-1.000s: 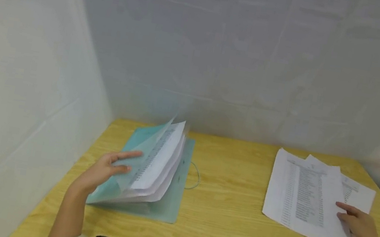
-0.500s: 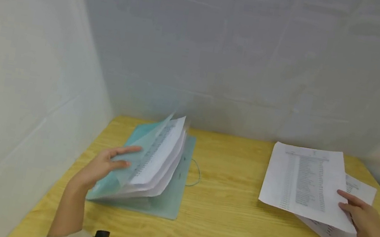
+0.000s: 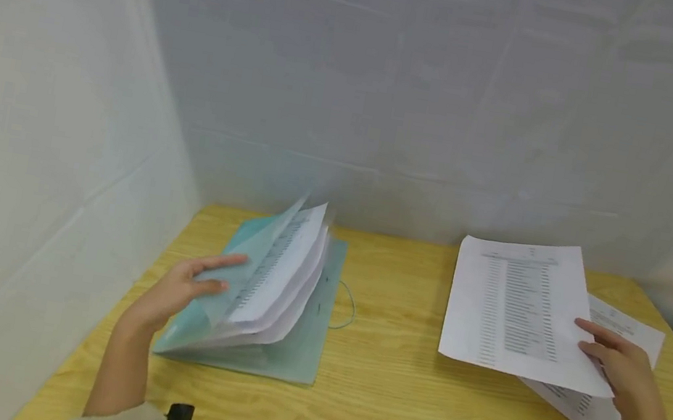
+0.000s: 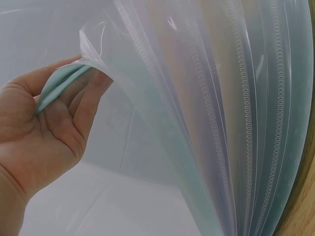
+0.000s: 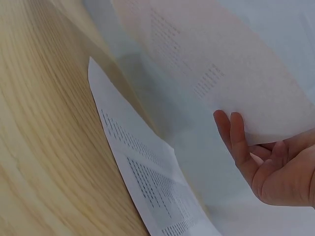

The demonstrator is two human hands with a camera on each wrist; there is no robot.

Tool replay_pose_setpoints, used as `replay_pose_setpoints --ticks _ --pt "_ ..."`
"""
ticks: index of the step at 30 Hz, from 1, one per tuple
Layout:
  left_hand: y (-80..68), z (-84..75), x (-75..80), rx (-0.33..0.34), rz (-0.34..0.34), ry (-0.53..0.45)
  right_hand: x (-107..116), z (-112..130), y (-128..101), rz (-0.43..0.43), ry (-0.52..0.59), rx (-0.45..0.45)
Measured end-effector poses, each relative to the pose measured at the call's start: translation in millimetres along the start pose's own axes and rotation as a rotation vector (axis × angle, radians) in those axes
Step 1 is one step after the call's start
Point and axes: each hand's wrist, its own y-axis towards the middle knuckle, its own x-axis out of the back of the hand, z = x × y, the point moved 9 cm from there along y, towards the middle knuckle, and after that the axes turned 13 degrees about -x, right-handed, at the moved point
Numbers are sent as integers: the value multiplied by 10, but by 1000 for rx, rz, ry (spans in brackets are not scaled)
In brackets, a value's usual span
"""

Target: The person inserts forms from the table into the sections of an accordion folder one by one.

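On the left of the head view lies a teal clear-pocket folder (image 3: 314, 353), spread partly open with printed sheets in its sleeves. My left hand (image 3: 181, 288) grips its cover and front sleeves; in the left wrist view, fingers curl round the bent teal cover edge (image 4: 64, 81) and the clear sleeves (image 4: 216, 98) fan out. On the right, my right hand (image 3: 619, 361) pinches a printed paper sheet (image 3: 518, 312) by its right edge, raised off the table. Beneath it another printed sheet (image 3: 629, 326) lies on the wood, also seen as the lower sheet (image 5: 142, 172) in the right wrist view.
An elastic loop (image 3: 352, 308) sticks out from the folder's right side. The wooden table (image 3: 384, 408) has white sheeting (image 3: 393, 101) rising behind it and on both sides. Black wrist mounts (image 3: 180, 417) show at the lower edge.
The right hand has lifted the upper printed sheet off the lower one and carried it left. The left hand keeps its grip on the folder, nearly still.
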Motion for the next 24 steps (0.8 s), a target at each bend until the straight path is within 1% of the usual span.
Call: replay_pose_setpoints --ticks 5,8,9,13,16,18,20,24 --pt "6 -7 15 -16 -3 -6 -108 110 -14 -6 -30 27" --pt "-8 -3 17 -29 -6 -15 -189 167 -33 10 -47 50" --pt "-12 -1 16 -34 -6 -16 -225 193 -41 31 -54 74" --pt "-18 8 12 -44 -4 -18 -319 237 -29 60 -41 102" --pt "-9 9 17 -43 -4 -21 -364 233 18 54 -14 84" --pt "-1 5 24 -42 -5 -19 -401 261 13 58 -13 88" --pt "6 0 30 -43 -6 -14 -445 307 -12 62 -12 94" --pt "6 -3 39 -45 -5 0 -577 438 -96 109 -15 133"
